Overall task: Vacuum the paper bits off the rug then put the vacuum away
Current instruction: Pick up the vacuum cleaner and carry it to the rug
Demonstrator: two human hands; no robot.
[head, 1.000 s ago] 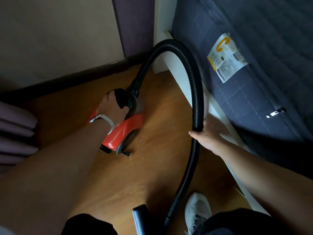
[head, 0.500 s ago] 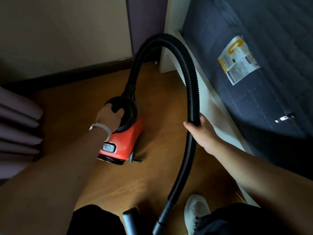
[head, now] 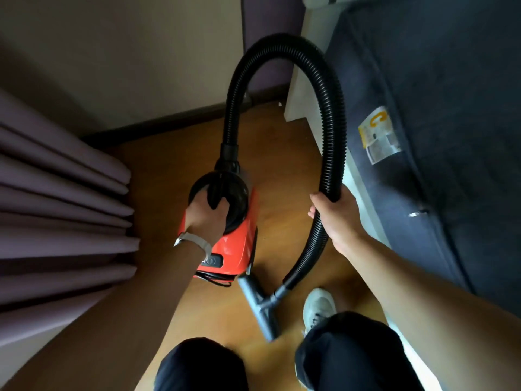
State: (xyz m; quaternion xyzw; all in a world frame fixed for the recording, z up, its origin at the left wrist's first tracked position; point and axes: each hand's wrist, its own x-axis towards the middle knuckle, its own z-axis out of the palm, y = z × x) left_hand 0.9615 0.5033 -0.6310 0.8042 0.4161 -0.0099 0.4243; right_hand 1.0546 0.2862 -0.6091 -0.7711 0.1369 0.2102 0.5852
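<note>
Red vacuum (head: 239, 244) in left hand (head: 205, 217)

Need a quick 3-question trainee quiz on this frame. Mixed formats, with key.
1. True or false: the right hand grips the black hose.
2. What does the left hand hold? A) the handle on top of the red vacuum; B) a broom; C) a bucket.
3. Fill in: the grey nozzle at the hose's end shows right beside a white ____.

Key: 1 true; 2 A; 3 shoe.
</note>
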